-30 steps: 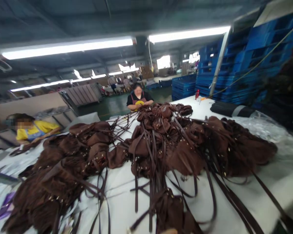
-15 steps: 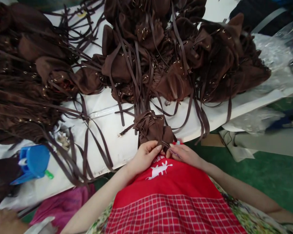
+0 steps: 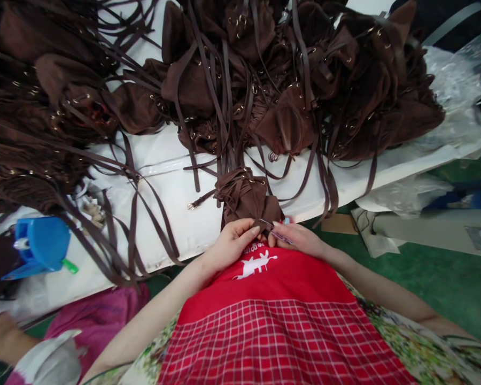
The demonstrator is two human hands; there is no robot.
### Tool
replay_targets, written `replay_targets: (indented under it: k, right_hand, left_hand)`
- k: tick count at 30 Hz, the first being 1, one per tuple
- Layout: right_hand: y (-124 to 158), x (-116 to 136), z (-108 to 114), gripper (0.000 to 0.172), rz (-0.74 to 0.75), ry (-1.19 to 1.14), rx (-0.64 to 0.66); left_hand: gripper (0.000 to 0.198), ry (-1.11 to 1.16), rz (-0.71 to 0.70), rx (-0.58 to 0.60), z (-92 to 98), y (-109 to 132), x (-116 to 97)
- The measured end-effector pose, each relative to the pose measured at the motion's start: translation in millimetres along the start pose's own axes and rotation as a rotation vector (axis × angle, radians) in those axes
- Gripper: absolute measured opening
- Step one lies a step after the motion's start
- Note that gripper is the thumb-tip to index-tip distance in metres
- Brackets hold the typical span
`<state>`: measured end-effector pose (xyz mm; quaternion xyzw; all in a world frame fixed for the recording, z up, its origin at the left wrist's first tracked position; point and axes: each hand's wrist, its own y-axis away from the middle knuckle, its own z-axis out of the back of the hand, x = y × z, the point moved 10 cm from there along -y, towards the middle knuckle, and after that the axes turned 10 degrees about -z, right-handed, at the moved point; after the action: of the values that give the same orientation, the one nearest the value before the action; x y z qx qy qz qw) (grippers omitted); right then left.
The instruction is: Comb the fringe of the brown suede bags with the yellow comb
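Note:
A small brown suede pouch bag point(image 3: 246, 195) with thin straps lies at the near edge of the white table point(image 3: 176, 187). My left hand point(image 3: 232, 243) pinches its lower edge with closed fingers. Close beside it, my right hand point(image 3: 296, 239) is also closed at the bag's edge, gripping a thin pale tool that I cannot name. Both hands meet just above my red apron point(image 3: 272, 315).
A big heap of brown bags and long straps point(image 3: 264, 80) covers the table behind. A blue plastic container point(image 3: 40, 246) sits at the left edge. Clear plastic sheeting point(image 3: 452, 80) lies at the right. Another person's hand and white sleeve point(image 3: 20, 347) show at bottom left. Green floor lies to the right.
One second ago the camera looked across the workshop; it has since tilted down to my hands. In the last half second the hands stayed at the bag's edge, with little shift.

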<state>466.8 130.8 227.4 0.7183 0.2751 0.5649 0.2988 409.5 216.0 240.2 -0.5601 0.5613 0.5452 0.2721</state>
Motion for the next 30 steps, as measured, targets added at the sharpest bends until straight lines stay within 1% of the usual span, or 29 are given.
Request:
replay_targets:
  k: [3, 9, 13, 16, 18, 22, 26, 30]
  right_hand:
    - [2, 4, -1, 0.055, 0.019, 0.016, 0.011]
    - [1, 3, 0, 0.057, 0.043, 0.103, -0.04]
    - [1, 1, -2, 0.055, 0.037, 0.075, -0.03]
    - [0, 2, -6, 0.054, 0.018, 0.019, 0.032]
    - [-2, 1, -9, 0.055, -0.021, -0.052, 0.071]
    - [-7, 0, -9, 0.055, -0.088, -0.199, 0.095]
    - [-9, 1, -8, 0.054, -0.068, -0.215, 0.081]
    - [-6, -1, -7, 0.056, -0.054, -0.168, 0.054]
  left_hand:
    - [0.028, 0.006, -0.017, -0.01, 0.5, 1, -1]
    - [0.026, -0.002, -0.022, -0.014, 1.2, 4, 0]
    - [0.027, 0.034, -0.011, -0.026, 0.6, 7, 1]
    - [0.025, 0.147, 0.031, -0.053, 0.1, 8, 7]
    - [0.024, 0.274, 0.085, -0.1, 1.4, 7, 14]
    - [0.022, 0.462, 0.175, -0.179, 3.7, 2, 22]
    - [0.019, 0.517, 0.214, -0.188, 2.4, -1, 23]
    - [0.019, 0.511, 0.199, -0.201, 2.3, -1, 22]
